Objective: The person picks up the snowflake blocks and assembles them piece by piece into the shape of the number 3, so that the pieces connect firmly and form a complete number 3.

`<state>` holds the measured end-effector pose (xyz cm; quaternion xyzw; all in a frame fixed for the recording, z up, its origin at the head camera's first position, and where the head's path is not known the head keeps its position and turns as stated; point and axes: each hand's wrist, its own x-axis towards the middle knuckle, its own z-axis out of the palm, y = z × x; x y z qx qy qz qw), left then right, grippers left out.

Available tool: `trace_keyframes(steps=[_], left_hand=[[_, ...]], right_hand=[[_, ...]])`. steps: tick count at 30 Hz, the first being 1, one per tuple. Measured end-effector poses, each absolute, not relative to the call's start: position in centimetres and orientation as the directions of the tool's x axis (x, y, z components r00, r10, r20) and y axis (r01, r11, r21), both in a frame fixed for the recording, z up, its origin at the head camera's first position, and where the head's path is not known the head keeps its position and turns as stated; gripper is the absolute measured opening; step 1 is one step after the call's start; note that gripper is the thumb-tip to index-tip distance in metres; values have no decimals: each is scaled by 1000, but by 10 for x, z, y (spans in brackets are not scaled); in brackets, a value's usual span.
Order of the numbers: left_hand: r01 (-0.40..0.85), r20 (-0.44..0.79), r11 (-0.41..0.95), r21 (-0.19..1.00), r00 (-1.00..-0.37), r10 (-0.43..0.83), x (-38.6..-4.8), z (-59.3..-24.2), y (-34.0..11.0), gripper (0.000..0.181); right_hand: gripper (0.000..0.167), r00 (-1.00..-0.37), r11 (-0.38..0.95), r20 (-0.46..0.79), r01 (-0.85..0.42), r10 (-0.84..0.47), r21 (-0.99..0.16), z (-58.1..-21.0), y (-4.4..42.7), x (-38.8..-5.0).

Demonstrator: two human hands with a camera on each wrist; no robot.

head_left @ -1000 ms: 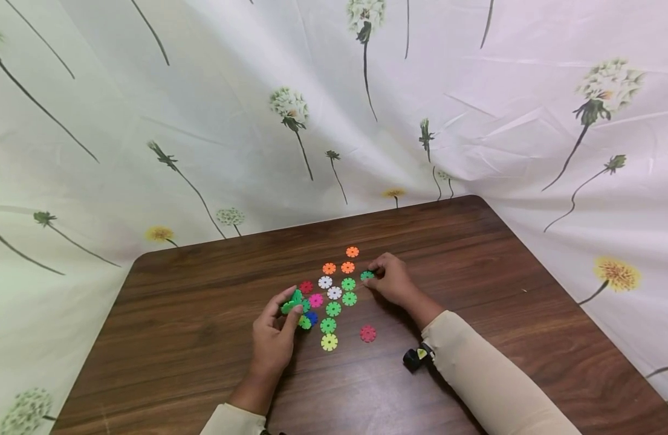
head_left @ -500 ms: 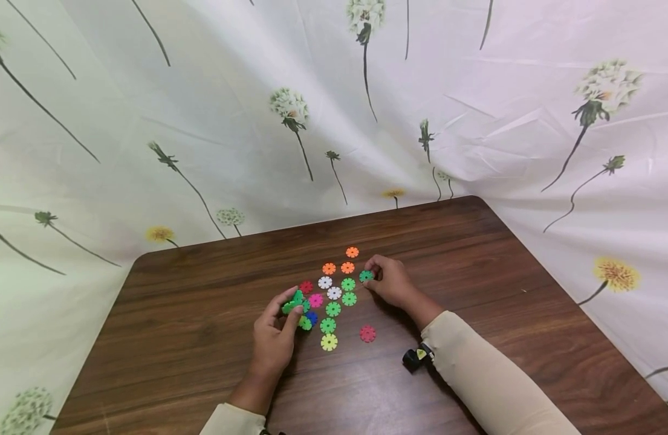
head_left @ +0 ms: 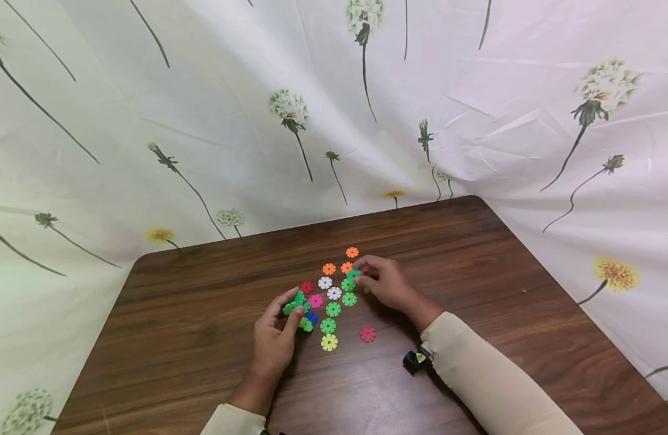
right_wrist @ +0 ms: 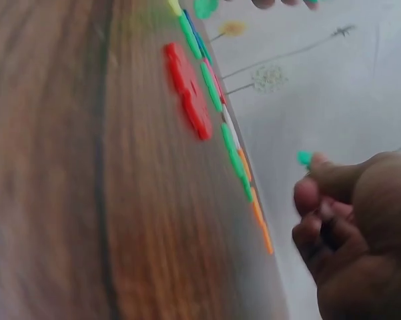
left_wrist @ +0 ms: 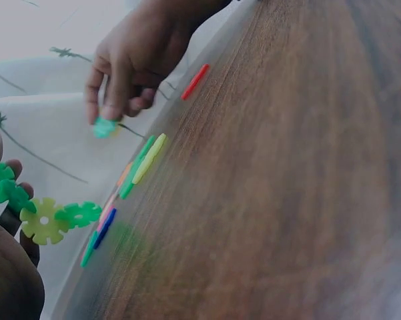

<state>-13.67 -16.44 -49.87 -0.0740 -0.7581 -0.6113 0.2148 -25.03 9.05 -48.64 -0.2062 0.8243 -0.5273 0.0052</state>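
At the left we are seeing a beige sleeve [head_left: 233, 420] leading to the left hand [head_left: 275, 338], whose thumb and fingers are gripping several linked discs [left_wrist: 37, 231], green and yellow with notched rims; the left wrist view is showing them off the desk [head_left: 165, 338]. Just past these fingers, a red disc [head_left: 305, 284] is lying flat on the brown wood grain, a blue disc [head_left: 314, 318] is lying partly hidden by the linked discs, and a pink disc [head_left: 315, 296] is resting near both. Further right, two white discs [head_left: 334, 289] are lying near each other, an orange disc [head_left: 329, 264] is lying behind them, and a yellow disc [head_left: 329, 347] is lying nearest to us. From the yellow one, four green discs [head_left: 333, 305] are running rightward and away in an uneven line, and two more orange discs [head_left: 349, 252] are lying beyond its far end. Next, a lone red disc [head_left: 368, 330] is lying well apart. Above it, the right hand [head_left: 385, 283] is pinching a bluish-green disc [head_left: 353, 272] between thumb and finger, off the desk; from overhead this piece is overlapping the farthest green one. At the right wrist, a black device [head_left: 411, 364] is bearing a yellow label [head_left: 421, 357], whose marking we are finding too small to read.
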Motion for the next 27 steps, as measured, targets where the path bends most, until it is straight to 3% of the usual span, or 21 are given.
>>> trace_keyframes(steps=[11, 21, 27], left_hand=[[367, 400, 223, 903, -908, -124, -138, -499, -166, 35], [421, 446, 240, 875, -893, -62, -137, -501, -165, 36], [467, 480, 219, 857, -877, -3, -137, -501, -166, 37]], right_hand=[[30, -850, 58, 288, -347, -440, -936, -466, 72, -225], [30, -831, 34, 273, -330, -484, -943, -456, 61, -205], [28, -803, 13, 344, -400, -487, -916, -454, 56, -199]])
